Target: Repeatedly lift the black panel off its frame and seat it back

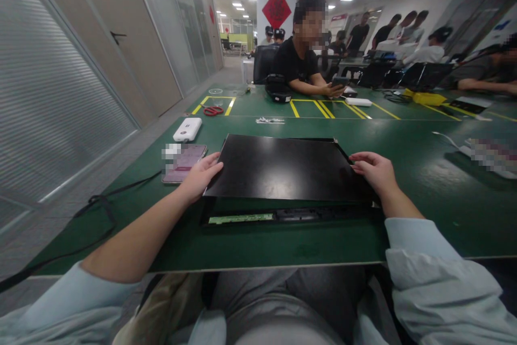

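A thin, dark, glossy display panel (278,167) lies in front of me, tilted slightly against the black frame (323,216) under it. Along the frame's near side runs a green circuit board strip (241,219), uncovered below the panel's near edge. My left hand (204,173) is closed on the panel's left edge, thumb on top and fingers partly hidden. At the right edge, my right hand (374,173) pinches the panel's side with thumb and fingers. Exactly how its fingertips meet the edge is hard to see.
A phone (186,163) and a white power bank (188,129) lie left on the green table (424,216). Red-handled scissors (213,111) sit farther back. Across the table, a person (297,57) holds a phone. A black strap (107,208) crosses the left edge.
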A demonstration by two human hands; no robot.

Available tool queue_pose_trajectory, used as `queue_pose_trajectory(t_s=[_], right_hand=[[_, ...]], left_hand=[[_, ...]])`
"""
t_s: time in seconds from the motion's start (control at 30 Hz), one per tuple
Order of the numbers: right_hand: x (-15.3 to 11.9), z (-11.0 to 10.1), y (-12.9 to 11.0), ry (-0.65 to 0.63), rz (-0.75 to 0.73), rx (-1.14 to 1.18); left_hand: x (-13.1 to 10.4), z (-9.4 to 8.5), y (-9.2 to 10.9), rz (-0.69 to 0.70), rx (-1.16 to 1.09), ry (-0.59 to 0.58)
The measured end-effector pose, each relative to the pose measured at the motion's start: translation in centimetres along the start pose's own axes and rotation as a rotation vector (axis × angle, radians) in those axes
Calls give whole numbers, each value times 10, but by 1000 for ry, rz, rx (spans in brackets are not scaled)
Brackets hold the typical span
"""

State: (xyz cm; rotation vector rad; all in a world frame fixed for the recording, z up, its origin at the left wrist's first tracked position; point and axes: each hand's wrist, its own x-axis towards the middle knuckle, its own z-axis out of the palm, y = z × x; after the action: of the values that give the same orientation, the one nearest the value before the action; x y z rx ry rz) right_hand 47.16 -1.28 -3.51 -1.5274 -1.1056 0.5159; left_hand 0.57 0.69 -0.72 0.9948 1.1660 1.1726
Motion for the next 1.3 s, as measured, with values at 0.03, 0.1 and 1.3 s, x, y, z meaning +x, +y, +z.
queue_pose_trajectory(t_s=[0.03,0.1,1.3], right_hand=[[0,0,1,3,-7,-20],[1,-1,2,7,-10,-49],[-1,0,-12,21,5,-101]], left_hand=[[-1,1,1,-5,0,1],[-2,3,3,-15,1,6],[4,-1,-6,33,69,-25]])
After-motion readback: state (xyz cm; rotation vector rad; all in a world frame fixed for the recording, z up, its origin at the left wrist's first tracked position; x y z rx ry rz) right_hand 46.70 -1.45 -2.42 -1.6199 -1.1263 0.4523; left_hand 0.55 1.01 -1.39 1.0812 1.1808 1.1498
